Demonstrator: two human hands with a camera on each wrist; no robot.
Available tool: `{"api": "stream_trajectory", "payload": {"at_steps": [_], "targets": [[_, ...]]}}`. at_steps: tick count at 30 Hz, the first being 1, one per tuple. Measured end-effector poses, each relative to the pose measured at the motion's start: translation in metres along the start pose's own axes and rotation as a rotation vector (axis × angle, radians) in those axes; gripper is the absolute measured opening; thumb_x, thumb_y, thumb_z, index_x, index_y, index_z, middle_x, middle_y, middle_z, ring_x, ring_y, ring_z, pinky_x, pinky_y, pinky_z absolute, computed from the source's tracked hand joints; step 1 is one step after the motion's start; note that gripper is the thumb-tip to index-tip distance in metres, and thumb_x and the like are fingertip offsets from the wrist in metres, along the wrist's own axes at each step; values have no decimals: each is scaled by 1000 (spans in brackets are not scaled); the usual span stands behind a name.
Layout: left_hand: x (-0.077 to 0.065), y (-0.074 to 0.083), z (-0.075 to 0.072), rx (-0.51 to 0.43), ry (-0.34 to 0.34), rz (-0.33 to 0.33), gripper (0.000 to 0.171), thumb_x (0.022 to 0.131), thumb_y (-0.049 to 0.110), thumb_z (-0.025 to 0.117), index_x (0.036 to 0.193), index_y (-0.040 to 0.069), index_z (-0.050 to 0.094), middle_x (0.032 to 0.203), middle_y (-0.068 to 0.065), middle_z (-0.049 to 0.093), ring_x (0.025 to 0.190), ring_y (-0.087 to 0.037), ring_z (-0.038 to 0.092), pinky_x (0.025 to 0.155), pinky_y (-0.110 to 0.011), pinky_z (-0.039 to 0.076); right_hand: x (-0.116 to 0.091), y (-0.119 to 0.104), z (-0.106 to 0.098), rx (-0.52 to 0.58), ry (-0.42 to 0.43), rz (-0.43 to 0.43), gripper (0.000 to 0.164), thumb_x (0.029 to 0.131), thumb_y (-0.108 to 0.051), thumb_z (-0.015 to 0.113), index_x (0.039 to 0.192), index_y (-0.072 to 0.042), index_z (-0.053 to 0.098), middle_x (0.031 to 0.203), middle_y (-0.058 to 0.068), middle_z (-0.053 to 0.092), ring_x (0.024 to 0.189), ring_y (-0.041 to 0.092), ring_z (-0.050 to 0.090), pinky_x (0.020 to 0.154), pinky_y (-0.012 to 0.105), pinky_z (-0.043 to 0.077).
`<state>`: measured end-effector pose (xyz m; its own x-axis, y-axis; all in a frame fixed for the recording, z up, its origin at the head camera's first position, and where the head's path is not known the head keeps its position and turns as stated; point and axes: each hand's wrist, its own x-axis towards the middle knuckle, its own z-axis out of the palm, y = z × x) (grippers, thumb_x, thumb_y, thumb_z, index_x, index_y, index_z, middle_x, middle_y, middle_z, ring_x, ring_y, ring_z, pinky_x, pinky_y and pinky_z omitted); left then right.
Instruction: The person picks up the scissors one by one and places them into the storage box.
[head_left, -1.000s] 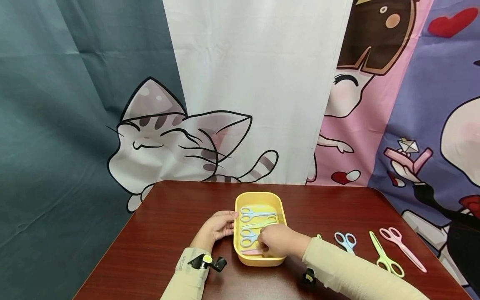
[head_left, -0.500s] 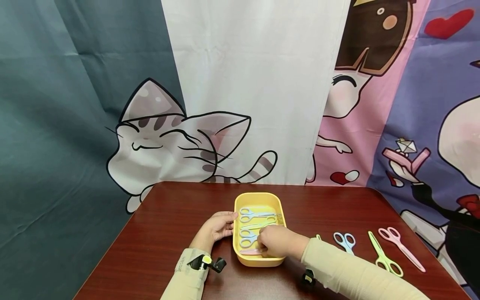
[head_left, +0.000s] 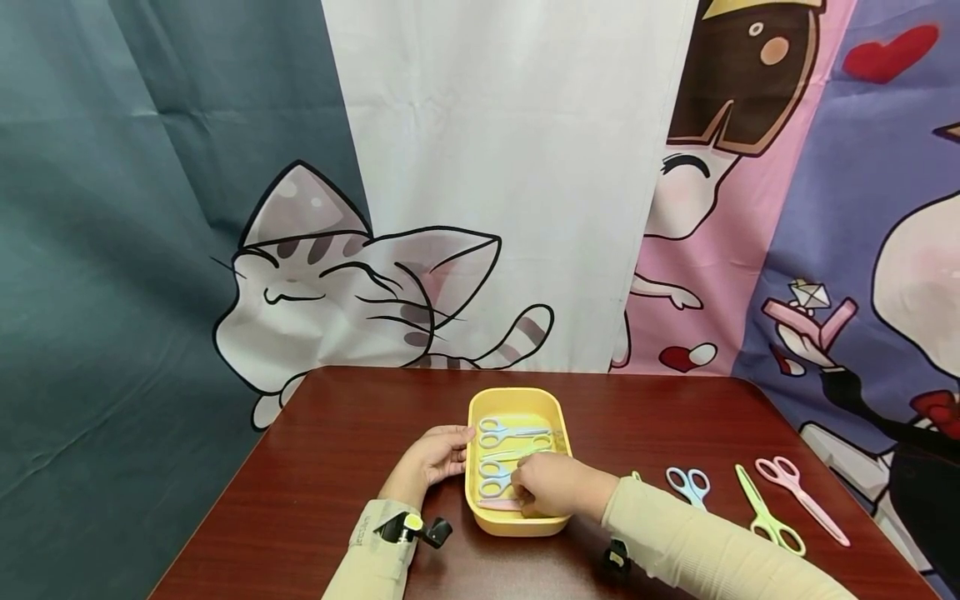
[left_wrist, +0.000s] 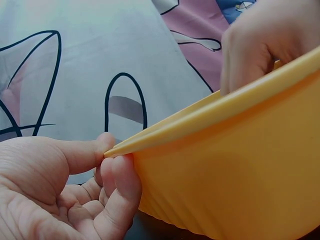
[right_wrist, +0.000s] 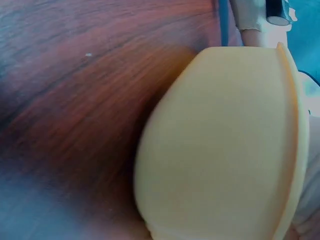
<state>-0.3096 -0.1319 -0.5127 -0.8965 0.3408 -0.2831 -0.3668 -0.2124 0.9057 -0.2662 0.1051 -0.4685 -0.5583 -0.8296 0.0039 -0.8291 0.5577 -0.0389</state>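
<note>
A yellow plastic tray [head_left: 517, 527] stands on the table, holding a row of small scissors. My left hand [head_left: 431, 457] pinches the tray's left rim between thumb and fingers, as the left wrist view confirms. Inside the tray, my right hand [head_left: 558, 485] has curled fingers on pink scissors [head_left: 498, 504] at the near end; their handle end is hidden under it. Just beyond lie blue scissors [head_left: 491, 487], partly covered by the same hand, then green scissors [head_left: 504, 455] and further blue scissors [head_left: 491, 433]. In the right wrist view the tray's wall [right_wrist: 220, 150] hides the fingers.
On the table's right side lie blue scissors [head_left: 697, 502], green scissors [head_left: 752, 500] and pink scissors [head_left: 813, 507]. A green tip [head_left: 636, 476] shows behind the right sleeve [head_left: 675, 525]. A printed cloth [head_left: 480, 167] hangs behind the table's far edge.
Both hands and the tray keep their places on the table. Only the head view has tilted slightly, so everything sits a little lower in it.
</note>
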Motion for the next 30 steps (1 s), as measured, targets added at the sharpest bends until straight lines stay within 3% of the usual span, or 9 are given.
{"api": "stream_trajectory", "payload": {"at_steps": [5, 9, 13, 17, 25, 30], "targets": [[0, 0, 0, 8, -3, 0, 35, 106, 13, 53, 129, -13, 50, 84, -2, 65, 66, -6, 59, 60, -22, 56, 8, 14, -8, 86, 73, 52, 19, 83, -24, 80, 74, -20, 64, 71, -14, 50, 62, 3, 45, 57, 19, 41], [1, 0, 1, 5, 0, 3, 34, 106, 13, 54, 128, -13, 50, 84, -2, 64, 66, -5, 59, 59, -21, 56, 15, 30, -8, 44, 137, 152, 14, 86, -22, 81, 85, -15, 69, 78, -9, 55, 68, 7, 48, 63, 24, 47], [1, -1, 2, 5, -4, -4, 33, 106, 13, 54, 128, -12, 51, 84, -3, 65, 65, -6, 59, 59, -22, 56, 18, 41, -1, 24, 124, 217, 11, 86, -20, 81, 90, -14, 72, 80, -7, 56, 69, 8, 49, 63, 26, 48], [2, 1, 4, 15, -2, 1, 33, 105, 14, 55, 126, -11, 52, 84, -3, 64, 65, -6, 58, 60, -21, 56, 18, 45, 4, 14, 136, 221, 10, 85, -16, 79, 83, -16, 69, 77, -9, 53, 66, 8, 46, 60, 25, 45], [4, 1, 3, 9, 2, -5, 29, 105, 14, 57, 123, -9, 55, 83, -3, 64, 64, -5, 57, 59, -21, 56, 19, 44, 10, -36, 138, 233, 24, 86, -12, 76, 70, -20, 60, 70, -8, 44, 62, 9, 39, 55, 24, 35], [3, 3, 3, 14, -3, 3, 33, 105, 15, 56, 126, -10, 53, 86, -4, 66, 67, -6, 60, 60, -22, 56, 20, 45, 6, -18, 171, 228, 20, 87, -11, 74, 73, -19, 62, 71, -9, 49, 64, 8, 43, 57, 25, 40]]}}
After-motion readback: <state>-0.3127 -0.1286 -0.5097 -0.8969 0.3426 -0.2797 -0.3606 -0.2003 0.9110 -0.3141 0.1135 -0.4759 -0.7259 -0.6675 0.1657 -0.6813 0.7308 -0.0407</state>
